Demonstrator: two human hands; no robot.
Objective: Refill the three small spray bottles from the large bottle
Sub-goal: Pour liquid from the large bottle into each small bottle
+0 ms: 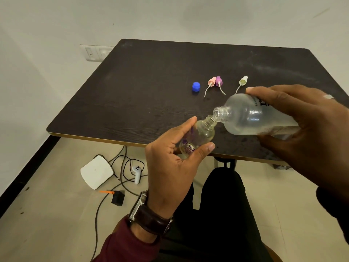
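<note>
I work just past the near edge of the dark bench (151, 76), whose top lies mostly bare towards its far edge. My left hand (170, 163) grips the small spray bottle (198, 137) (clear, purple flowers), tilted. My right hand (302, 129) clamps the large bottle (251, 116), frosted and near level, mouth at the small neck. The blue cap (196, 86) and three spray tops (219, 82) lie beyond.
</note>
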